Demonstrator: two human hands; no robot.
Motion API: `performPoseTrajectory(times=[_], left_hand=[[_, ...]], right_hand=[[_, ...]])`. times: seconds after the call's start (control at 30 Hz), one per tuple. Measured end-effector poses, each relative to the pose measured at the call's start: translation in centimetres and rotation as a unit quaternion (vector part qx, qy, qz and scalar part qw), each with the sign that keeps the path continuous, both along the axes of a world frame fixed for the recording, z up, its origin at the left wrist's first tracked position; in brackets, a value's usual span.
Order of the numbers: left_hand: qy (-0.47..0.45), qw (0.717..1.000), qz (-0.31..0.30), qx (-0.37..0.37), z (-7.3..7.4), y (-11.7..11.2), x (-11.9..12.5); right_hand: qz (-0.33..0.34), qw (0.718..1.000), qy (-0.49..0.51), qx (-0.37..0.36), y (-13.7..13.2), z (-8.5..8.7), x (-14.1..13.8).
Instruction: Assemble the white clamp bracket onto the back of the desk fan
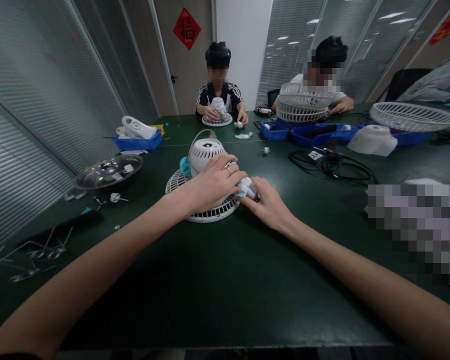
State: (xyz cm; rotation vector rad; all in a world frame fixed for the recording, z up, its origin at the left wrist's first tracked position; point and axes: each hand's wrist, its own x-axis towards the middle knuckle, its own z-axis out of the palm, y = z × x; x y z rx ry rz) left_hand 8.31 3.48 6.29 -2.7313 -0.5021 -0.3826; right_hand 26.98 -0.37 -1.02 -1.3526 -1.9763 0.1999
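A white fan motor housing (204, 152) stands on a round white fan grille (212, 216) in front of me, with a cable looping over its top. My left hand (221, 182) reaches across the housing's right side, fingers bent over a white and grey fan part (249, 188). From the right, my right hand (268, 201) grips the same part between thumb and fingers. A bit of teal material (241, 192) shows between the hands. Another teal piece (185, 166) sits at the housing's left side. My left palm hides much of the part and the housing's lower front.
At left lie a metal bowl (83, 179) with small parts, a blue tray (138, 144) and wire pieces (48, 252). Black cables (332, 167), a white cover (373, 140) and fan grilles (416, 117) lie right. Two people (219, 95) work across the table.
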Motion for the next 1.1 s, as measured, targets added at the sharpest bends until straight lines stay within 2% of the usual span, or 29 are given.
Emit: performPoseTrajectory(times=[0.1, 0.23, 0.4, 0.53, 0.6, 0.67, 0.77, 0.83, 0.9, 0.97, 1.03, 1.1], left_hand=[[-0.011, 1.0, -0.002, -0.011, 0.1, -0.4, 0.0], [-0.029, 0.998, -0.016, -0.046, 0.3, -0.9, -0.5], [-0.044, 0.997, -0.025, -0.061, 0.9, -1.7, -2.3], [-0.057, 0.996, -0.021, -0.068, 1.0, -3.0, -5.3], [-0.09, 0.994, 0.009, -0.064, 0.2, -3.5, -7.2], [-0.173, 0.981, 0.065, -0.058, -1.2, -3.8, -8.9], [-0.331, 0.922, 0.177, -0.093, -3.5, -3.3, -10.8], [-0.372, 0.883, 0.248, -0.144, -4.4, -2.8, -11.5], [-0.355, 0.864, 0.298, -0.198, -4.6, -2.3, -11.9], [-0.314, 0.859, 0.324, -0.242, -4.4, -2.0, -12.1], [-0.282, 0.861, 0.328, -0.268, -4.0, -2.0, -12.5], [-0.267, 0.868, 0.307, -0.284, -3.8, -2.0, -12.9]], right_hand=[[0.055, 0.998, -0.025, -0.001, 0.4, 0.5, 1.2], [0.139, 0.988, -0.04, -0.054, 0.9, 1.2, 3.2], [0.153, 0.98, -0.067, -0.104, 1.4, 1.1, 4.9], [0.143, 0.981, -0.077, -0.106, 2.1, 0.5, 5.7], [0.138, 0.982, -0.071, -0.108, 2.4, 0.3, 6.0], [0.144, 0.981, -0.059, -0.117, 2.7, 0.3, 6.2], [0.162, 0.977, -0.04, -0.131, 3.1, 0.2, 6.3], [0.164, 0.977, -0.023, -0.137, 3.3, 0.0, 6.3], [0.157, 0.977, -0.011, -0.146, 3.4, -0.3, 6.3], [0.145, 0.976, -0.006, -0.159, 3.5, -0.5, 6.4], [0.128, 0.977, -0.006, -0.173, 3.6, -0.6, 6.3], [0.109, 0.977, -0.002, -0.183, 3.6, -0.6, 6.2]])
